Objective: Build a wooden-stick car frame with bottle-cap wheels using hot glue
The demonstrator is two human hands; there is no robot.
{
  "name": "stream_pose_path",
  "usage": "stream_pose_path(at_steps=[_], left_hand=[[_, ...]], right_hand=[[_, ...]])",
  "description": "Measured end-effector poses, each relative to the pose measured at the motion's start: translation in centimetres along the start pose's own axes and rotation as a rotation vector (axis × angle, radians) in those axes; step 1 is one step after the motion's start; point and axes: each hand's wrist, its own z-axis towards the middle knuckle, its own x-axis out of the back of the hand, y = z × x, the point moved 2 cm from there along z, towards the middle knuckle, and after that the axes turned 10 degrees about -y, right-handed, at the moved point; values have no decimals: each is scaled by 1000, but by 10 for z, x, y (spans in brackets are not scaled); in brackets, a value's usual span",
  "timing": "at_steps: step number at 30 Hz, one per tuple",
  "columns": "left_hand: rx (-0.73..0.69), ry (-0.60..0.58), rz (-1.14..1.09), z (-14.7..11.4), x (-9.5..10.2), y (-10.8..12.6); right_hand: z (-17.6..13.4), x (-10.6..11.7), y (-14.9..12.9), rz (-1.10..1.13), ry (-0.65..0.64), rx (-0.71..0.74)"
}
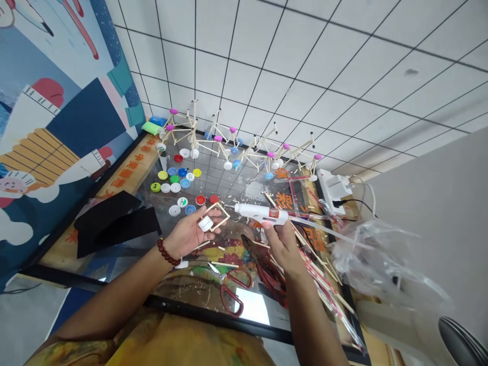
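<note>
My left hand (185, 235), palm up with a beaded bracelet at the wrist, holds a small square frame of pale wooden sticks (223, 210). A white bottle cap (206, 223) sits at the near side of that frame, by my fingers. My right hand (284, 246) is wrapped round a white hot glue gun (253, 211). Its nozzle points left and comes close to the stick frame; whether they touch I cannot tell. A long clear glue stick (324, 230) sticks out of the gun's back end.
Coloured bottle caps (174, 179) lie left of centre. Stick figures with pink and blue parts (232, 147) line the back wall. Red-handled scissors (231, 290) and dark red pliers (269, 274) lie nearest me. Black sheets (118, 223) are left; a power strip (333, 185) and plastic bag (377, 249) are right.
</note>
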Motion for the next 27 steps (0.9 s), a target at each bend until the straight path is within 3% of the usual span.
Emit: stream_pose_path(at_steps=[8,27], left_hand=[[3,47,58,1,1,-3],[-13,31,34,1,1,-8]], right_hand=[[1,-8,-13,-184,-40,113],[-8,-15,-8,-344,16,105]])
